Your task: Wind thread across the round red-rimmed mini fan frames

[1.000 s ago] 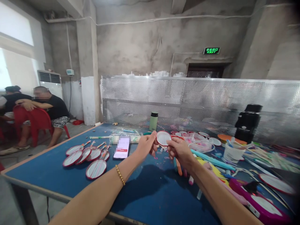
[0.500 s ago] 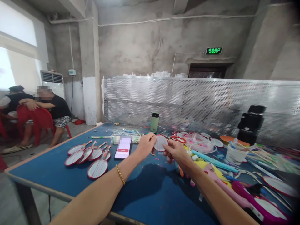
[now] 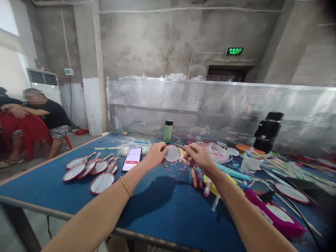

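My left hand is closed on the edge of a round white disc with a red rim, held up above the table. To the right of the disc, my right hand is apart from it, fingers curled and pinched together; whatever they may hold is too small to make out. Below my right hand lie several coloured sticks and small pink loops. Similar red-rimmed discs with coloured sticks lie in an overlapping group on the left of the blue table.
A phone lies left of my hands. A green bottle stands behind them. On the right are a white cup, a magenta device, a black object and loose strips. A perforated metal panel borders the back. A person sits at left.
My right hand has let go of the disc's edge and moved right, away from it. The left hand still holds the disc. The view has shifted slightly.
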{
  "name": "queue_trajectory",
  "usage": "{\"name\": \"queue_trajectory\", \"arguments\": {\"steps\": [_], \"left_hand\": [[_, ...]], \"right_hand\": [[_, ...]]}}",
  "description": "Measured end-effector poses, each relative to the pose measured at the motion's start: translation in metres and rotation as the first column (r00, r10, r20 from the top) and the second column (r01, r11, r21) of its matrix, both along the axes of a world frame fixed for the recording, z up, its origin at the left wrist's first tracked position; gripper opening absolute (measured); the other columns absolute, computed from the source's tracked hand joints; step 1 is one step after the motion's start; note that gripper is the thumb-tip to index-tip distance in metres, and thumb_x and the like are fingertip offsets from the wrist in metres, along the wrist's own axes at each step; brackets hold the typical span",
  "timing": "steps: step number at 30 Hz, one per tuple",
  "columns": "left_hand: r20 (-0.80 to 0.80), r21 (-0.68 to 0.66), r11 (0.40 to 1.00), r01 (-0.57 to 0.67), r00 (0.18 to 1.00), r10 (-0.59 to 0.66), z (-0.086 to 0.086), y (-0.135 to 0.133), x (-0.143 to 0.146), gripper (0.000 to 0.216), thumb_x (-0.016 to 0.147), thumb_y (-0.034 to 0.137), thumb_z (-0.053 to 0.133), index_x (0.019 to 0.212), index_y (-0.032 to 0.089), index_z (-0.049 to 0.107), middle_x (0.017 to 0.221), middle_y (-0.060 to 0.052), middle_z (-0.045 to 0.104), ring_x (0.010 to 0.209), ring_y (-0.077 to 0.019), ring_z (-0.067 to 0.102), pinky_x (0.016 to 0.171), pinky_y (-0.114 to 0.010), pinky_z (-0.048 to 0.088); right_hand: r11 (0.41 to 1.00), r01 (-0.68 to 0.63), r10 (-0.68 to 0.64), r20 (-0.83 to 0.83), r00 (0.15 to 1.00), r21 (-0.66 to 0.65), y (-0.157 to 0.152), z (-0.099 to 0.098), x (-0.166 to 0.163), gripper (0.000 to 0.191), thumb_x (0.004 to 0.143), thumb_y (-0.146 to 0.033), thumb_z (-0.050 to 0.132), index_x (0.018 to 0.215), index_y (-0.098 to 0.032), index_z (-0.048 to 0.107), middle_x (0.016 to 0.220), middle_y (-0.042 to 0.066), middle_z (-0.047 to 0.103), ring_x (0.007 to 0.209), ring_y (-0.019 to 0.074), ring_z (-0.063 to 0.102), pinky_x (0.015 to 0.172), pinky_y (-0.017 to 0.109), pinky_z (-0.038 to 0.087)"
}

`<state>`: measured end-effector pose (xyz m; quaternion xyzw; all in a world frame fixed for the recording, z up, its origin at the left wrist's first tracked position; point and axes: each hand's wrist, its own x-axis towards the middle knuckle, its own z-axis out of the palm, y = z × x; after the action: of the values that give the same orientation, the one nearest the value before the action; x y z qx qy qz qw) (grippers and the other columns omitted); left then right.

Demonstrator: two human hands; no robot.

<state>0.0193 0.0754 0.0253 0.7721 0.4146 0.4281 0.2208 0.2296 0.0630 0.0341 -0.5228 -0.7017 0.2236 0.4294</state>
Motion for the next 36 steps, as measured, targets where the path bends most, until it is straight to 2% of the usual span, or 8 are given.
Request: {"name": "queue_trajectory", "arguments": {"steps": [6,10,13,15,19,24,30,36], "left_hand": [[-0.069,0.079,0.989,-0.129,0.989,0.134,0.002,-0.005,0.001,0.019,0.087,0.012,0.051,0.074,0.018,0.063,0.052,0.003,0.058,0.054,-0.0153,0.058,0.060,-0.025,0.039],[-0.114,0.114,0.983,-0.142,0.981,0.155,-0.003,-0.006,0.004,0.021,0.089,0.013,0.050,0.080,0.017,0.068,0.057,0.001,0.061,0.057,-0.0163,0.058,0.060,-0.026,0.038],[-0.147,0.138,0.983,-0.121,0.979,0.141,-0.008,-0.006,0.007,0.022,0.089,0.012,0.049,0.086,0.018,0.071,0.065,-0.001,0.066,0.060,-0.0168,0.060,0.061,-0.026,0.038],[-0.168,0.152,0.982,-0.114,0.976,0.139,-0.012,-0.006,0.010,0.022,0.088,0.011,0.050,0.082,0.017,0.070,0.067,-0.002,0.067,0.063,-0.0175,0.060,0.061,-0.026,0.038],[-0.201,0.176,0.977,-0.119,0.968,0.153,-0.019,-0.003,0.013,0.021,0.088,0.012,0.053,0.072,0.017,0.067,0.067,-0.004,0.065,0.066,-0.0191,0.058,0.061,-0.028,0.034],[-0.221,0.182,0.975,-0.126,0.961,0.165,-0.021,-0.002,0.015,0.022,0.087,0.012,0.052,0.071,0.016,0.066,0.066,-0.004,0.064,0.064,-0.0184,0.056,0.061,-0.028,0.031],[-0.228,0.182,0.976,-0.124,0.960,0.164,-0.019,-0.003,0.014,0.022,0.089,0.013,0.052,0.074,0.016,0.068,0.070,-0.006,0.067,0.067,-0.0193,0.058,0.062,-0.028,0.032],[-0.227,0.187,0.975,-0.121,0.960,0.162,-0.018,-0.003,0.014,0.022,0.089,0.013,0.052,0.079,0.016,0.072,0.075,-0.008,0.071,0.070,-0.0207,0.061,0.063,-0.028,0.035]], "right_hand": [[0.952,0.256,-0.293,0.263,0.919,0.166,0.010,0.009,0.035,0.019,0.088,-0.030,0.053,0.081,-0.017,0.065,0.051,-0.001,0.060,0.050,0.0133,0.059,0.058,0.025,0.046],[0.923,0.329,-0.384,0.461,0.800,0.199,0.014,0.008,0.044,0.017,0.095,-0.028,0.057,0.091,-0.015,0.068,0.078,0.002,0.068,0.074,0.0151,0.065,0.075,0.031,0.051],[0.925,0.348,-0.366,0.615,0.698,0.155,0.014,0.005,0.047,0.025,0.097,-0.037,0.060,0.107,-0.015,0.065,0.105,0.006,0.066,0.093,0.0177,0.065,0.085,0.038,0.055],[0.927,0.360,-0.328,0.703,0.631,0.109,0.015,0.002,0.049,0.028,0.098,-0.038,0.060,0.115,-0.016,0.063,0.114,0.007,0.064,0.098,0.0191,0.064,0.086,0.039,0.055],[0.926,0.373,-0.254,0.826,0.503,0.058,0.017,-0.003,0.050,0.030,0.098,-0.037,0.061,0.121,-0.017,0.061,0.121,0.008,0.062,0.102,0.0202,0.064,0.087,0.040,0.055],[0.925,0.374,-0.218,0.905,0.364,0.073,0.020,-0.004,0.041,0.032,0.097,-0.037,0.061,0.124,-0.018,0.060,0.124,0.009,0.061,0.105,0.0212,0.063,0.089,0.041,0.055],[0.938,0.331,-0.202,0.942,0.267,0.107,0.022,-0.005,0.034,0.033,0.098,-0.037,0.061,0.124,-0.017,0.060,0.125,0.010,0.060,0.106,0.0214,0.062,0.090,0.042,0.055],[0.949,0.300,-0.176,0.957,0.233,0.101,0.023,-0.008,0.034,0.034,0.097,-0.037,0.061,0.124,-0.016,0.059,0.124,0.010,0.060,0.105,0.0216,0.063,0.089,0.042,0.055]]}}
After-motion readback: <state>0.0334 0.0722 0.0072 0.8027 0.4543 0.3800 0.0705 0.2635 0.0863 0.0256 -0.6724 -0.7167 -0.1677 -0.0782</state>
